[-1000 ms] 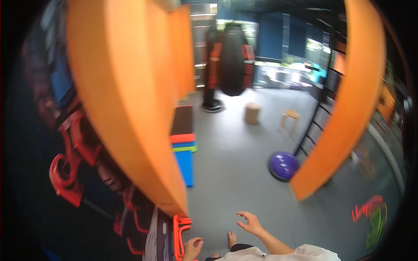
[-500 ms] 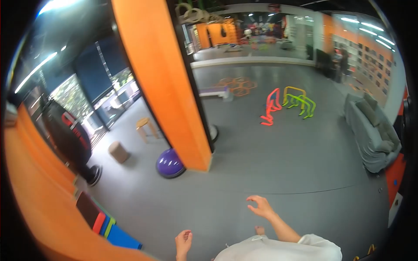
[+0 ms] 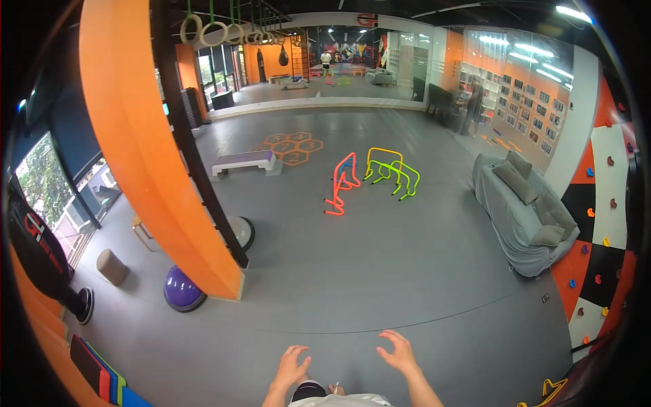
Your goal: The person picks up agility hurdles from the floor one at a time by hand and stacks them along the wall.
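My left hand (image 3: 293, 364) is held out in front of my body at the bottom of the view, its fingers apart and curved, with nothing in it. To its right, my right hand (image 3: 399, 353) is raised at about the same height, thumb and fingers apart, also holding nothing. Between and beyond them lies the grey floor (image 3: 325, 292). Farther ahead, red hurdles (image 3: 344, 180) stand beside green hurdles (image 3: 400, 178) and a yellow hurdle (image 3: 384, 150); neither hand touches them.
An orange pillar (image 3: 149, 149) rises at the left, a purple balance dome (image 3: 182, 288) at its foot. A step platform (image 3: 243, 160) is beyond it. At the right stand a grey covered sofa (image 3: 505, 210) and a climbing wall (image 3: 607, 197). A brown stool (image 3: 110, 266) is far left.
My view has swung to the right, so the pillar and hurdles sit farther left. My left hand has risen and its curled fingers have opened; my right hand stays open.
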`<state>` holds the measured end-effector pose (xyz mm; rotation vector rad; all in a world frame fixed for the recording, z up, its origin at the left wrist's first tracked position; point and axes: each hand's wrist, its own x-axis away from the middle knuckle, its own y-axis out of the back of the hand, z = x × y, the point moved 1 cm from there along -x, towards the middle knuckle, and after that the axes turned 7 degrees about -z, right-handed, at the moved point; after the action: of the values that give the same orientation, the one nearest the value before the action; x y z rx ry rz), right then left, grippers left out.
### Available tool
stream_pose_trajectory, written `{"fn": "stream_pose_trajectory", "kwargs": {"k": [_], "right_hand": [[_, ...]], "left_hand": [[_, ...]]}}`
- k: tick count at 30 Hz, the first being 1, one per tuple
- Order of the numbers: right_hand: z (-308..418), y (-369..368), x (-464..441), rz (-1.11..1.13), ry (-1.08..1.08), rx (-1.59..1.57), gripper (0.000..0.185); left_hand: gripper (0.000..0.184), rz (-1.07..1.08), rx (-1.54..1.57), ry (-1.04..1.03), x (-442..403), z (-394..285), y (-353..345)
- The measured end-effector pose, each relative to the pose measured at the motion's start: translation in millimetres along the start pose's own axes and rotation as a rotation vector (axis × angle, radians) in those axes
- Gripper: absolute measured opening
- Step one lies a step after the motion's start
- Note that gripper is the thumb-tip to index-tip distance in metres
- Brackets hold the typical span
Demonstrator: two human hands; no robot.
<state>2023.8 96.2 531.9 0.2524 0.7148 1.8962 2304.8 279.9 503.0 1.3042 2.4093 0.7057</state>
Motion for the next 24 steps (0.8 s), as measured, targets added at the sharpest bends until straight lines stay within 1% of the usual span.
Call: {"fn": "stream_pose_trajectory", "kwargs": {"k": [3, 6, 8, 11, 14, 17, 20, 21, 23, 24], "right_hand": [[-10, -3, -24, -0.02, -0.021, 0.03, 0.049], [-18, -6, -63, -0.003, -0.056, 0.028, 0.055], [-32, -8, -96, 0.003, -0.062, 0.025, 0.058], [-34, 5, -155, 0.006, -0.118, 0.015, 0.059], [-47, 18, -212, -0.049, -0.129, 0.115, 0.056], [-51, 35, -261, -0.06, -0.107, 0.093, 0.054], [-76, 39, -298, -0.113, -0.177, 0.05, 0.041], [-87, 37, -305, -0.094, -0.266, 0.012, 0.033], [-118, 32, -323, -0.057, -0.425, -0.059, 0.019], [-140, 23, -331, -0.038, -0.484, -0.191, 0.012]], "left_hand": [[0.04, 0.066, -0.12, -0.109, -50, -13, -20], [0.043, 0.096, -0.173, -0.124, -106, -17, -29], [0.043, 0.078, -0.186, -0.118, -145, -16, -34], [0.043, 0.063, -0.201, -0.116, -211, -14, -41], [0.043, 0.065, -0.183, -0.134, -280, -20, -48], [0.042, 0.129, -0.12, -0.146, -338, -28, -63], [0.038, 0.228, -0.089, -0.148, -393, -24, -89], [0.036, 0.267, -0.092, -0.147, -408, -19, -97], [0.034, 0.361, -0.008, -0.081, -434, 1, -125], [0.033, 0.406, 0.034, -0.047, -444, 12, -139]]}}
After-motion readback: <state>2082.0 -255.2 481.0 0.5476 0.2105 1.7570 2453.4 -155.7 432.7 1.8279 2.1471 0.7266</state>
